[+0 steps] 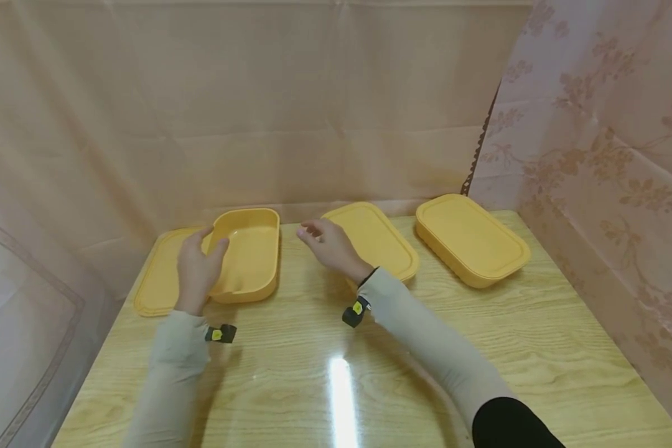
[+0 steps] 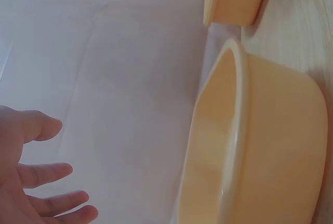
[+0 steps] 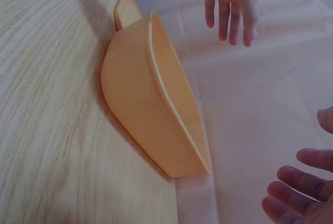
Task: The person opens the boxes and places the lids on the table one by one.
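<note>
An open yellow box [image 1: 252, 255] without its cover stands upright on the table, its inside bare. My left hand [image 1: 197, 270] hovers by its left rim, thumb and fingers spread; in the left wrist view this hand [image 2: 34, 182] is apart from the box wall [image 2: 281, 135]. Under and beyond that hand lies a flat yellow lid [image 1: 159, 280]. My right hand [image 1: 333, 247] is in the air right of the open box, holding nothing; the right wrist view shows its fingers [image 3: 299, 185] loosely extended. Behind that wrist sits a covered yellow box [image 1: 372, 239], partly hidden.
A second covered yellow box [image 1: 473, 239] rests at the right rear of the wooden table [image 1: 291, 373]. Beige cloth [image 1: 313, 112] hangs behind the table's back edge, and patterned cloth [image 1: 610, 162] borders the right side.
</note>
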The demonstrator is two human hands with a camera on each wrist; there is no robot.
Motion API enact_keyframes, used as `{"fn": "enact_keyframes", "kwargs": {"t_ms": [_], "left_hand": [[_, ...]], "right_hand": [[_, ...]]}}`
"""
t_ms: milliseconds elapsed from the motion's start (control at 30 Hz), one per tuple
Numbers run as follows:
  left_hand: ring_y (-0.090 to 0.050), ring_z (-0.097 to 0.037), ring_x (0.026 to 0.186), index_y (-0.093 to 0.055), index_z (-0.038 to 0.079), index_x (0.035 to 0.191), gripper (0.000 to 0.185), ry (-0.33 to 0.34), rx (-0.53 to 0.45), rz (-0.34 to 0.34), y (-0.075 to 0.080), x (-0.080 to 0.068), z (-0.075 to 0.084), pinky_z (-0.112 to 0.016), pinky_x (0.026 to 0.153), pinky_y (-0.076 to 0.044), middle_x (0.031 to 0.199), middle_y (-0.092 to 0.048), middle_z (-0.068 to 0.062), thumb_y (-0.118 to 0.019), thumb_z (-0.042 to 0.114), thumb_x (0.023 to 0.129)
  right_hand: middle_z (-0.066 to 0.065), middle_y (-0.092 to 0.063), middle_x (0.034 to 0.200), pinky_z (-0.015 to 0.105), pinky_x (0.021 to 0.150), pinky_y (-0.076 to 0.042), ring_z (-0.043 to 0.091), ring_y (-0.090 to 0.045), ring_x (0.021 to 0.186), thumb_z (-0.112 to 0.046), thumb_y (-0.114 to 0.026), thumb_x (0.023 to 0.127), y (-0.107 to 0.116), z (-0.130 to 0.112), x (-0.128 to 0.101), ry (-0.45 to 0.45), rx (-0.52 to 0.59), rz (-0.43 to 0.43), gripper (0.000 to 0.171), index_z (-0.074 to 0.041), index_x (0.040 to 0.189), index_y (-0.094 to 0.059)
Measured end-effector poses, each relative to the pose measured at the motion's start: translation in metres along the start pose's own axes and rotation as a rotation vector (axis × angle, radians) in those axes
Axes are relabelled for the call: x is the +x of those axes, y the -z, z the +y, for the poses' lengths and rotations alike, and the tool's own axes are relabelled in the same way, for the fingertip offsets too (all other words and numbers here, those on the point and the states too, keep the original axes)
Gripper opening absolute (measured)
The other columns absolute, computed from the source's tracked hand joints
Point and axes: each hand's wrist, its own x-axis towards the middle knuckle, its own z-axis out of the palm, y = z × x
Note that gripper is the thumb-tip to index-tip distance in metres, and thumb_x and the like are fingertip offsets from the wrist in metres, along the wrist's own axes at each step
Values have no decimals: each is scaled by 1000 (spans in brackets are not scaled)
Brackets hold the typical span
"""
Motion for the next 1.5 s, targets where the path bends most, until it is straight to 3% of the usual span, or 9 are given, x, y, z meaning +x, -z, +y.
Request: {"fn": "enact_keyframes", "kwargs": {"t_ms": [167, 500, 767, 1000, 1300, 1500], "left_hand": [[-39, -44, 136, -52, -4, 135, 49, -45, -12, 2, -7, 0, 6, -53, 115, -29, 141, -48, -28, -59, 25, 96], [-38, -44, 137, -50, -1, 138, 51, -34, -30, -47, -16, 3, 15, -55, 115, -29, 144, -46, -27, -60, 26, 96], [-44, -43, 131, -49, -2, 139, 52, -62, -49, -82, -27, 3, 26, -56, 109, -36, 142, -48, -26, -58, 28, 97], [-44, -42, 130, -50, -2, 138, 52, -86, -60, -106, -37, 1, 36, -53, 109, -36, 142, -48, -25, -57, 29, 97], [-45, -41, 130, -52, -1, 136, 51, -92, -84, -136, -51, -8, 44, -54, 110, -36, 140, -49, -24, -59, 30, 97], [-45, -39, 132, -54, -2, 133, 48, -134, -89, -156, -69, -17, 45, -52, 113, -35, 138, -52, -24, -60, 28, 96]], "right_hand": [[14, -67, 114, 39, 91, -53, 27, -64, 105, -32, -54, 100, 7, 2, -2, 6, -31, 21, 41, -2, 126, -62], [15, -67, 117, 42, 92, -53, 29, -63, 107, -33, -54, 99, 19, 8, -5, 32, -65, 33, 39, -4, 124, -64], [13, -67, 117, 39, 92, -54, 26, -63, 109, -29, -56, 99, 28, 8, -4, 41, -73, 60, 33, -7, 122, -66], [12, -67, 118, 39, 91, -55, 25, -63, 110, -29, -56, 99, 34, 8, -4, 38, -44, 63, 34, -6, 121, -66], [14, -67, 120, 43, 95, -52, 30, -62, 111, -31, -55, 99, 35, 7, -4, 42, -58, 38, 37, -5, 123, -65], [14, -66, 122, 45, 97, -50, 32, -62, 112, -34, -55, 99, 36, 12, -8, 6, -81, 44, 40, -4, 124, -64]]}}
